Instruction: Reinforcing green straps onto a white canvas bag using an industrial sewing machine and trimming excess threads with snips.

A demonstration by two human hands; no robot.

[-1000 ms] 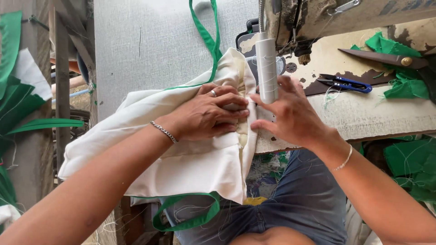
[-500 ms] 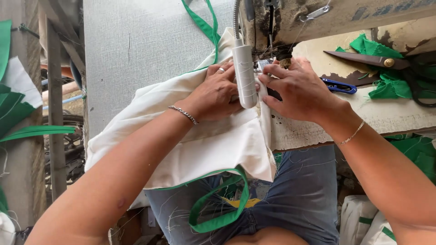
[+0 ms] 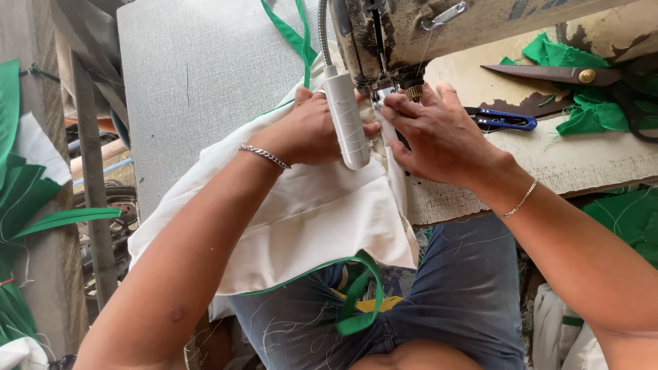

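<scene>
A cream cloth bag (image 3: 301, 219) with green trim and a green strap (image 3: 356, 301) lies across the sewing table (image 3: 199, 75) and hangs over my lap. My left hand (image 3: 308, 130) presses flat on the cloth just left of the needle, partly hidden behind the white lamp head (image 3: 346, 123). My right hand (image 3: 439, 133) pinches the cloth's folded edge right under the presser foot (image 3: 379, 99) of the old sewing machine (image 3: 439, 27). Both wrists wear thin bracelets.
Large dark scissors (image 3: 548, 72) and small blue thread snips (image 3: 504, 120) lie on the worn tabletop to the right, among green fabric scraps (image 3: 589, 103). More green strips (image 3: 27, 199) pile up at the far left. White cloth sits at the lower right (image 3: 576, 336).
Both hands have pushed the cloth forward, up to the machine's needle. The view has moved closer, and the bag's lower edge with its green strap has slid up over my lap.
</scene>
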